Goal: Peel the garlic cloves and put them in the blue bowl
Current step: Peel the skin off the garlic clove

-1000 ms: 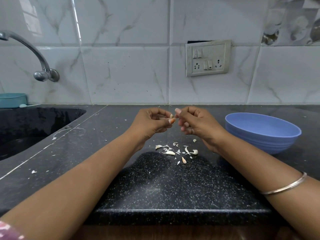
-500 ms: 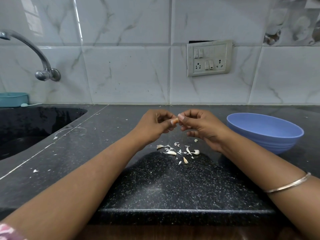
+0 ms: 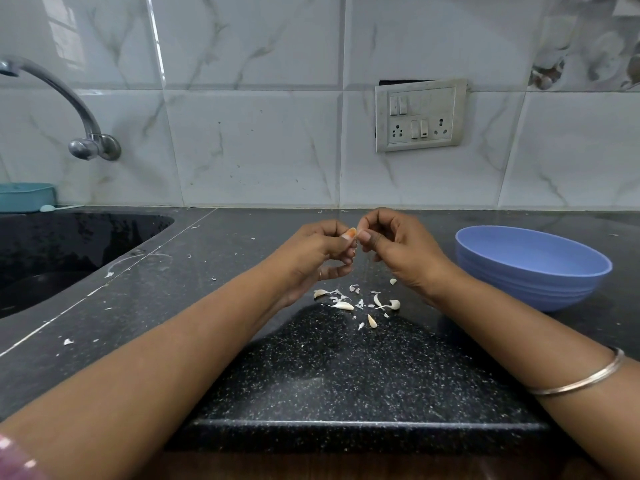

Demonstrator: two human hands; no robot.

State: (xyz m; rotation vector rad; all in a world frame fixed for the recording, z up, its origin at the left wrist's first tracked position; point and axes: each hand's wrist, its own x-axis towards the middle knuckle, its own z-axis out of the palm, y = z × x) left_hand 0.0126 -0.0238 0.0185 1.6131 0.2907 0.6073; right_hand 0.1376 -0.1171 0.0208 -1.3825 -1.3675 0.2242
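Above the dark counter (image 3: 346, 375), two hands meet over a little heap of garlic skins (image 3: 356, 301). The left hand (image 3: 313, 252) has its fingers curled in, and its thumb and first finger pinch something very small. That small thing is most likely a garlic clove (image 3: 356, 237), but it is almost hidden between the fingertips, so I cannot tell how much skin is on it. The right hand (image 3: 398, 245) is curled too, and its thumb and finger pinch at the same spot, touching the left hand's fingertips. It looks like the right hand is pulling at the skin while the left hand holds the clove. A clove is tiny and light, so it needs no strong squeeze. It is hard inside, but its skin is thin, dry and papery, and it tears into bits like the ones lying below the hands. A peeled clove can feel a bit slippery, so it may pop out if it is pinched too hard at the tip. The best place to hold it is around the fat middle, and the skin comes off best from the pointed end. The blue bowl (image 3: 533, 268) sits on the counter to the right, near the right wrist but not touching it. I cannot see inside the bowl from here.
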